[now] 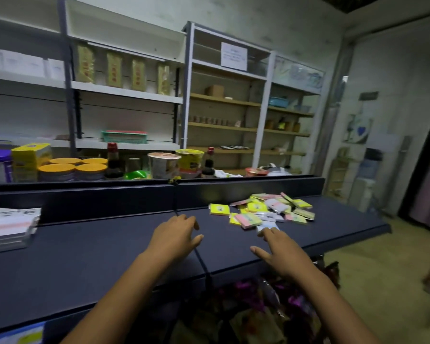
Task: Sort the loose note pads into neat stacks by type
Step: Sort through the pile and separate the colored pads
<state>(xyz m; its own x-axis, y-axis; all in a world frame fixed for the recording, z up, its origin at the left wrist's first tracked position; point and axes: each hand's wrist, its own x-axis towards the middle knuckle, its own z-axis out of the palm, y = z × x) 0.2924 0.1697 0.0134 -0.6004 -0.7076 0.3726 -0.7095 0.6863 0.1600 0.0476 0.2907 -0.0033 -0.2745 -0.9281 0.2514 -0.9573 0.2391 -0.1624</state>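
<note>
A loose pile of note pads [271, 209] lies on the dark shelf [109, 256] at the right: yellow ones, pink and pastel striped ones, and white ones, overlapping at odd angles. One yellow pad [219, 209] lies apart at the pile's left. My right hand [281, 252] hovers over the shelf with fingers spread, its fingertips reaching a pale blue-white pad [267, 225] at the pile's near edge. My left hand [176, 238] is open above bare shelf, left of the pile, holding nothing.
A stack of white packets [13, 227] sits at the shelf's left end. Behind the shelf's raised back stand jars with orange lids [72, 167], noodle cups [164, 165] and sauce bottles [113, 160]. Wall shelving fills the background. Bagged goods [258, 306] lie below the shelf front.
</note>
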